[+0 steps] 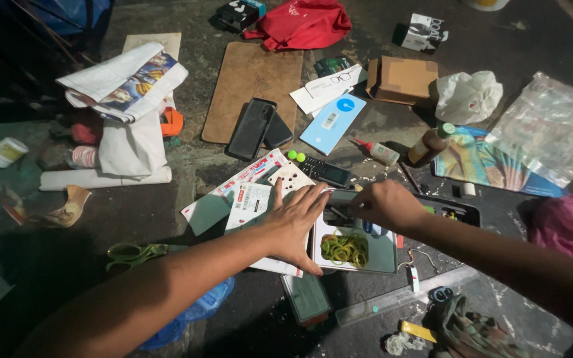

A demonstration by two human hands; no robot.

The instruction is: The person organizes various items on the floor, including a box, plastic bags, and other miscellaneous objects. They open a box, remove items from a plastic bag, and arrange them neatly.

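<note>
Nearest to you: your left forearm is crossing the lower frame, ending in your left hand (293, 225), which is lying flat with fingers spread wide, holding nothing.
Left hand contact: your palm is pressing on the printed paper sheets (250, 199), and your fingertips are touching the left edge of the shallow open box (386, 255).
Right hand: your right hand (386, 204) is curling over the far rim of that box, fingers bent narrow; you cannot tell whether they are pinching anything.
Which way the box lies: it is sitting between your two hands, just right of your left fingertips and directly under your right fingers.
Nearer hand: both are touching it, the right one reaching deeper.
Box contents: green and yellow rubber bands (345, 248) are lying in a loose heap, just toward you from your right fingers.
Beyond your fingers: a dark remote control (326, 172) is lying slantwise, near a small glue bottle (381, 152).
</note>
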